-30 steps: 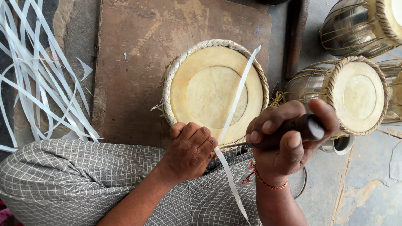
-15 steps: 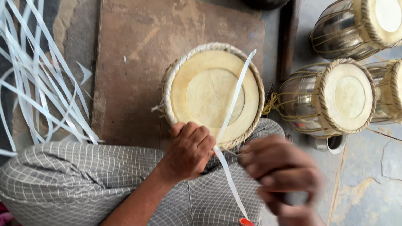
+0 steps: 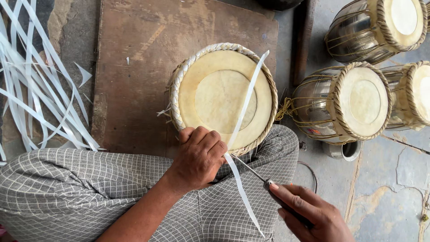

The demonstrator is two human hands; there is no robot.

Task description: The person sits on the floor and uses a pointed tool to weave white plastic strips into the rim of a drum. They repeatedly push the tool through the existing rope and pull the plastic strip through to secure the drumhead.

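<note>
A round drum (image 3: 221, 96) with a pale skin head and a braided rim rests against my lap on a wooden board (image 3: 148, 58). My left hand (image 3: 199, 157) grips the near rim of the drum and pinches a long white strap (image 3: 244, 130) that runs across the drum head and down over my knee. My right hand (image 3: 309, 213) is at the lower right, closed on a thin metal awl (image 3: 253, 172) whose tip points toward the rim beside my left hand.
A heap of loose white straps (image 3: 31, 89) lies at the left. Three metal-bodied drums (image 3: 349, 103) with laced skins stand at the right on the stone floor. A small metal cup (image 3: 342, 150) sits near them. My checked cloth (image 3: 80, 188) covers my legs.
My right hand has dropped from beside the drum to the lower right, and the awl now reaches in toward the rim. My left hand has stayed on the rim and strap.
</note>
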